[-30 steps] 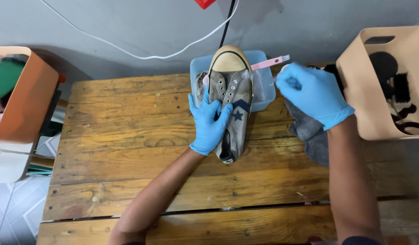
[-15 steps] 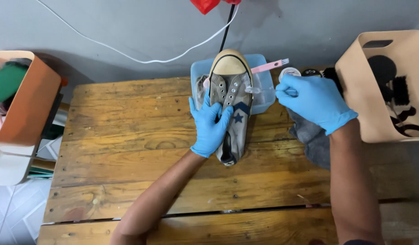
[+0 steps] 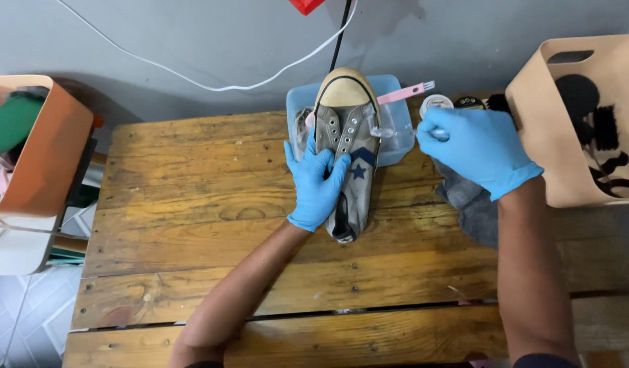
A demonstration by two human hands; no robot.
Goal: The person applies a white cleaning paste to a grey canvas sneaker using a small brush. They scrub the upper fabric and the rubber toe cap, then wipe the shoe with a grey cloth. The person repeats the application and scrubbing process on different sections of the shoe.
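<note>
A grey canvas sneaker (image 3: 348, 133) with a blue star lies on the wooden table (image 3: 192, 204), its toe over a pale blue plastic tub (image 3: 399, 146). My left hand (image 3: 316, 182), in a blue glove, grips the sneaker's side near the laces. My right hand (image 3: 479, 151), also gloved, hovers just right of the tub with its fingers pinched on a small pale thing (image 3: 437, 131) that I cannot identify. A pink brush (image 3: 403, 93) rests across the tub's far rim. A grey cloth (image 3: 472, 208) lies under my right wrist.
A round white tin (image 3: 435, 103) and a dark tin (image 3: 471, 102) sit behind my right hand. A tan bag (image 3: 587, 123) stands at the right, an orange bin (image 3: 45, 146) at the left. A white cable (image 3: 212, 85) runs along the grey wall.
My right hand has drawn slightly down and away from the brush, uncovering the white tin. My left hand and the sneaker have stayed in place.
</note>
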